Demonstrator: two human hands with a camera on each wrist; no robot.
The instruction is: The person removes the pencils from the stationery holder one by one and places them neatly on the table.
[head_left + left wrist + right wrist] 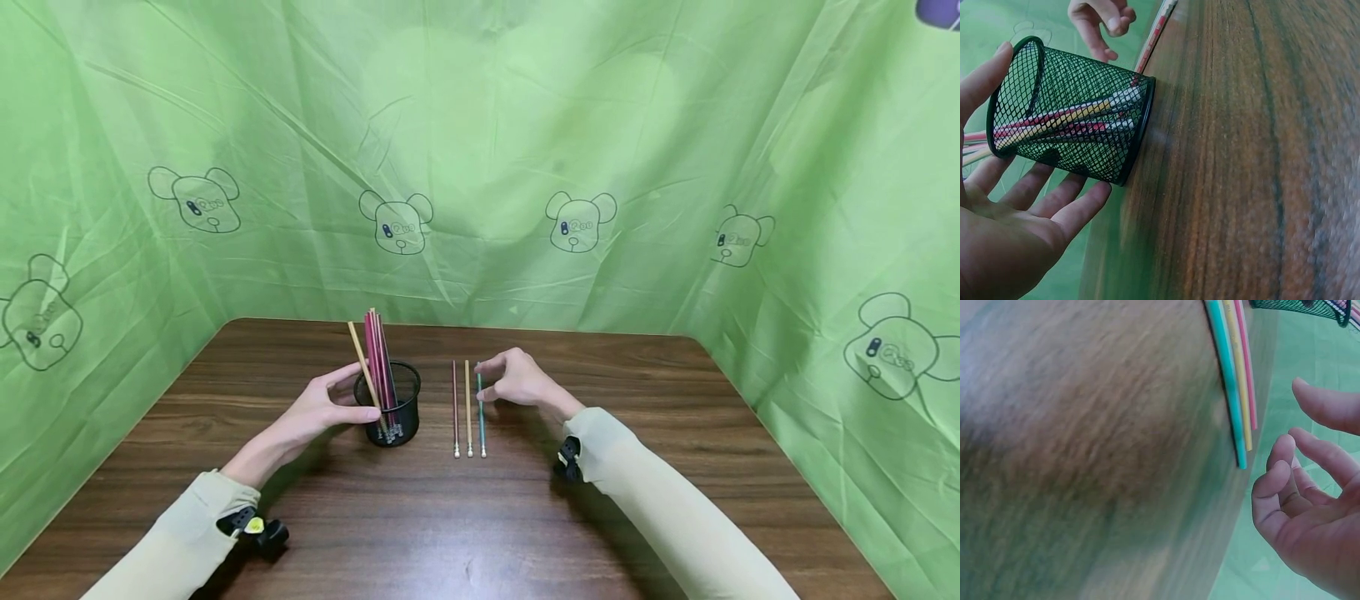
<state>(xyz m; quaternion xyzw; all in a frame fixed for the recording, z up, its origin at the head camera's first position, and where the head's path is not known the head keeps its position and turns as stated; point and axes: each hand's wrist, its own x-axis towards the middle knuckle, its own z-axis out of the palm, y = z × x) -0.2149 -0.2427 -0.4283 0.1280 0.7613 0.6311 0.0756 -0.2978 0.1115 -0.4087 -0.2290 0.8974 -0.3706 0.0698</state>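
Observation:
A black mesh pencil cup stands upright on the table, holding several dark red pencils and a yellow one that leans left. My left hand grips the cup from its left side, thumb at the near rim and the other fingers along the mesh. To the right of the cup lie a red pencil, a yellow pencil and a teal pencil, side by side, eraser ends toward me. Over the far end of the teal one is my right hand, thumb and fingers apart with nothing between them.
The brown wooden table ends at a green curtain with bear-face drawings, which hangs behind it and along both sides. A small black camera is strapped at the left wrist, another at the right.

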